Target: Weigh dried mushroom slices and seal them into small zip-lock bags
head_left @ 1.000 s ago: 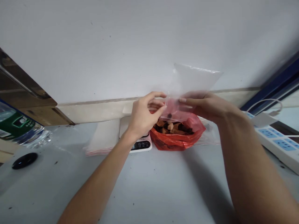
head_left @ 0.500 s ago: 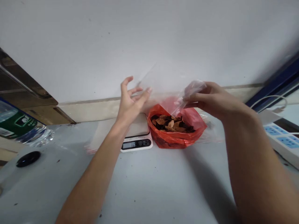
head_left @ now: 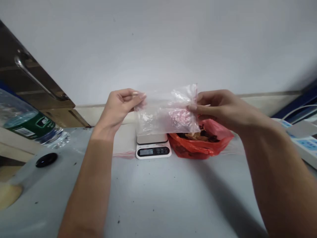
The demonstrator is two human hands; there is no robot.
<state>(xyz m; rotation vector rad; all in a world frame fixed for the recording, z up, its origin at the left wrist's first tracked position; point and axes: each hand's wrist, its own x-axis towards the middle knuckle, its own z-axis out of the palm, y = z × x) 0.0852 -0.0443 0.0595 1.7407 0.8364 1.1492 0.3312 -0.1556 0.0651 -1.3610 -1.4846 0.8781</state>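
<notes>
A small clear plastic bag [head_left: 165, 114] is stretched in the air between my two hands. My left hand [head_left: 119, 107] pinches its left edge with closed fingers. My right hand [head_left: 218, 107] pinches its crumpled right edge. Below the bag a white digital scale [head_left: 153, 148] sits on the table, its display lit. Right of the scale, under my right hand, lies an open red plastic bag [head_left: 203, 145] with brown and dark dried pieces inside.
A water bottle [head_left: 27, 122] lies at the left with a black cap [head_left: 46, 159] near it. A flat stack of clear bags [head_left: 122, 148] lies left of the scale. A white power strip [head_left: 303, 142] runs along the right edge. A wall stands close behind.
My left hand, open and off the bag half a second ago, has closed on the bag's left edge. The bag is now pulled out flat between both hands, and the view has shifted right.
</notes>
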